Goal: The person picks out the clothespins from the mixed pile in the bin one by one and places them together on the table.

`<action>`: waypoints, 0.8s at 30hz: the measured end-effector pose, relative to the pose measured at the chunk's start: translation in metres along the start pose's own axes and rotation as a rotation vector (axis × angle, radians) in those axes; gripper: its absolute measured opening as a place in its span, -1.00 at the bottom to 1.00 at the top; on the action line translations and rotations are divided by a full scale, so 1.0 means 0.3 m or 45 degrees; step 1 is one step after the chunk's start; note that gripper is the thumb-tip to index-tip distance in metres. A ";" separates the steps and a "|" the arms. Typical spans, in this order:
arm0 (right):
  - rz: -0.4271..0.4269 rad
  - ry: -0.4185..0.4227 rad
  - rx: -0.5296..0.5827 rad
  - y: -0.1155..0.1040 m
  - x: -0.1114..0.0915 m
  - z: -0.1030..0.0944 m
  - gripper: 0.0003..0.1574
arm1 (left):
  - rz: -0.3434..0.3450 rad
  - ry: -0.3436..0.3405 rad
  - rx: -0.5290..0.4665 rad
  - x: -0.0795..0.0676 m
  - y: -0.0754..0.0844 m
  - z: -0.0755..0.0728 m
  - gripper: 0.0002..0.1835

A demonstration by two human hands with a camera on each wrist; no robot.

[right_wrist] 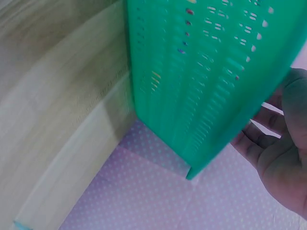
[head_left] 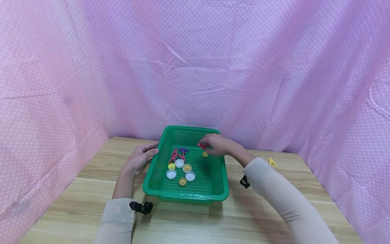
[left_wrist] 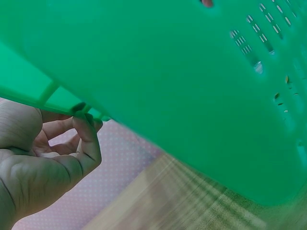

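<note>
A green plastic basket stands on the wooden table. My left hand holds its left rim, thumb and fingers at the edge in the left wrist view. Over the basket's right side, my right hand pinches a red clothespin; in the right wrist view the basket wall hides the fingertips. Below that hand lies a small yellow cap. Left of it in the basket are several red clothespins, a purple clothespin, and several white caps and yellow caps.
A yellow clothespin lies on the table to the right of the basket, beyond the right forearm. Pink dotted cloth hangs behind the table and at both sides. Each wrist carries a black strap mount.
</note>
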State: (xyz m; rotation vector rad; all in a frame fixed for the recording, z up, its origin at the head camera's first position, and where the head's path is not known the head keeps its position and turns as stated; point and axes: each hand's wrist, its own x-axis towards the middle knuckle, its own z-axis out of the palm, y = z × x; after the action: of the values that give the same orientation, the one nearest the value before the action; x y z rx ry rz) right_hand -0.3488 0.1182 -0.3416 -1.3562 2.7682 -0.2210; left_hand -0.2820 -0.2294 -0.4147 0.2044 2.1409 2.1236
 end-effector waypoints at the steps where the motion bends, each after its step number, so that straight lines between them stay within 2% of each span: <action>1: -0.007 0.011 0.006 0.004 -0.006 -0.007 -0.55 | 0.002 0.000 -0.001 0.000 -0.001 0.000 -0.46; 6: -0.023 0.065 0.041 0.029 -0.037 -0.034 -0.55 | -0.002 -0.002 -0.009 0.002 -0.004 -0.003 -0.46; 13: -0.015 0.155 0.015 0.079 -0.090 -0.067 -0.56 | -0.004 0.004 -0.009 0.001 -0.003 -0.002 -0.45; 18: -0.057 0.223 0.046 0.117 -0.140 -0.084 -0.63 | -0.005 0.015 0.003 -0.003 -0.003 0.000 -0.45; 24: 0.015 0.257 0.071 0.157 -0.210 -0.098 -0.56 | 0.001 0.011 0.010 -0.001 -0.003 0.001 -0.45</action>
State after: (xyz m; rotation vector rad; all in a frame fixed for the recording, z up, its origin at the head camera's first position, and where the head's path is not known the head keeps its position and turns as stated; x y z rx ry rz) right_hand -0.3502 0.1997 -0.3209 -1.3748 2.9054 -0.4551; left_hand -0.2817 -0.2291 -0.4155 0.1972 2.1552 2.1206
